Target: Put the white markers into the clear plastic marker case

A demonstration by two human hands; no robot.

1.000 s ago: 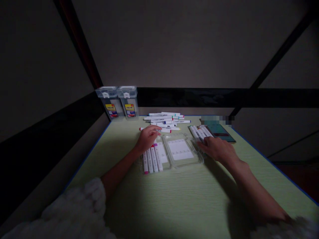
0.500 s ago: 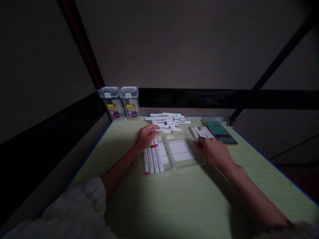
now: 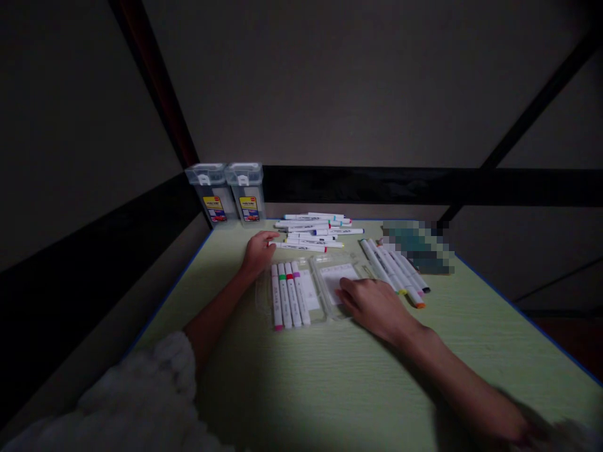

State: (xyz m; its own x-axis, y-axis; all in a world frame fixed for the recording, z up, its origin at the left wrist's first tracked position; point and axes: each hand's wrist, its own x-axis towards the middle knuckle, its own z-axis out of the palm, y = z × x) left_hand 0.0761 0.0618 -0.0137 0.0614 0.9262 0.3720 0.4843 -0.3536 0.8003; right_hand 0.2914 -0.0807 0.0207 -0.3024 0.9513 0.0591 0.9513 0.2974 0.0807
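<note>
A clear plastic marker case [image 3: 326, 312] lies unfolded on the table. Several white markers [image 3: 289, 298] stand side by side in its left half, with pink, green, red and purple bands. My left hand [image 3: 259, 252] is beyond that half, fingers apart, beside the left end of a red-ended marker [image 3: 306, 248]. Over the case's right half, above the white paper insert [image 3: 332, 275], is my right hand [image 3: 374, 304] with its fingers curled together. Whatever it may hold is hidden. Several thick white markers [image 3: 386, 263] with coloured ends lie just beyond it.
A loose pile of slim white markers [image 3: 315, 224] covers the far middle of the table [image 3: 282, 383]. Two lidded clear containers, a left one [image 3: 214, 194] and a right one [image 3: 245, 194], stand at the far left corner. A flat, partly blurred object [image 3: 414, 245] lies far right.
My right hand has come left and nearer, off the thick markers and over the case, uncovering them. My left hand has drawn back left from the red-ended marker.
</note>
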